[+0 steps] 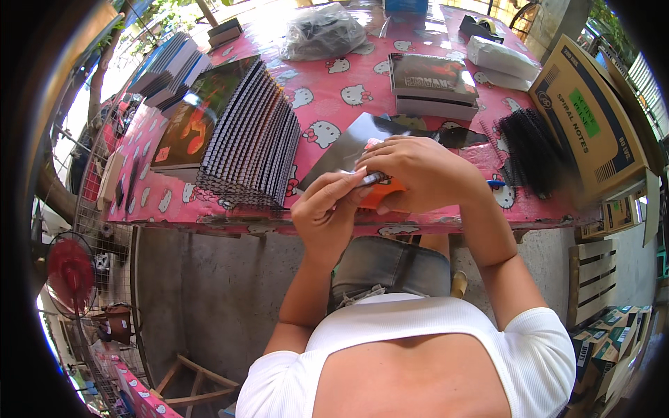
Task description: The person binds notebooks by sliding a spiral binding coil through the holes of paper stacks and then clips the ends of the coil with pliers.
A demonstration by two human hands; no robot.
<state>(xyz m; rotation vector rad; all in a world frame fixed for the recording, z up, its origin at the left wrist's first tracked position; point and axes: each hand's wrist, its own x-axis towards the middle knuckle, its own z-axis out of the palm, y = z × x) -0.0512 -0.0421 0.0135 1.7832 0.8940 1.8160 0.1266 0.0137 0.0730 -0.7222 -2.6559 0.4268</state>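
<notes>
A notebook with a glossy dark cover and an orange-red patch (pixel 341 150) lies at the table's near edge, partly hidden under my hands. My left hand (pixel 327 205) is closed in a pinch at its near side, by a small greyish piece too small to make out. Over the notebook bends my right hand (pixel 421 171), its fingers curled round the near edge and meeting the left fingertips. Left of them stands a tall stack of spiral-bound notebooks (pixel 244 139). To the right lies a bundle of black spiral coils (pixel 531 150), with a blue pen (pixel 495 183) nearby.
A pink patterned cloth (pixel 324 97) covers the table. Behind are a stack of dark-covered pads (pixel 433 83), a plastic bag (pixel 324 33), a white wrapped packet (pixel 503 61) and a tape dispenser (pixel 482 29). A cardboard box (pixel 592 118) stands right; more stacked booklets (pixel 171 70) sit far left.
</notes>
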